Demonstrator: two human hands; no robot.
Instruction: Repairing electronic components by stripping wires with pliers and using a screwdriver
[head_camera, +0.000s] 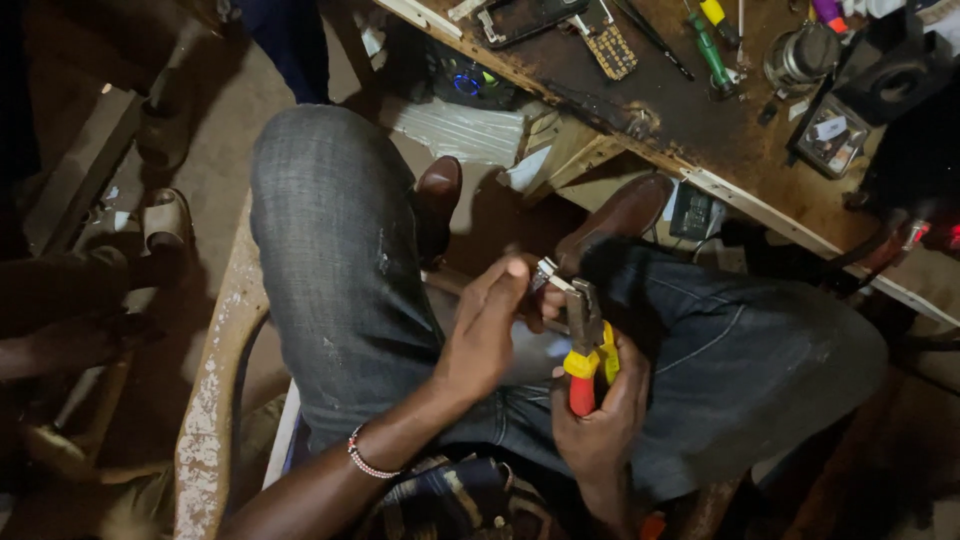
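Two hands work above the lap. Right hand (600, 415) is closed around the handles of the pliers (585, 345) (red and yellow grips), nose pointing up. Left hand (490, 325) pinches a small metal part (546, 273) between thumb and fingertips, touching the pliers' nose. Behind the knees, a workbench (690, 120) carries a green screwdriver (710, 50).

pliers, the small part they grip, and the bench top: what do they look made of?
Pliers: dull grey metal jaws, probably steel; handles in smooth red and yellow sleeves, likely plastic or rubber. Right hand holds them.
Small part, pinched by the left hand: pale with a bright glint, probably metal; too small to be sure.
Bench top: dark, stained and worn with a pale chipped edge, probably painted wood.
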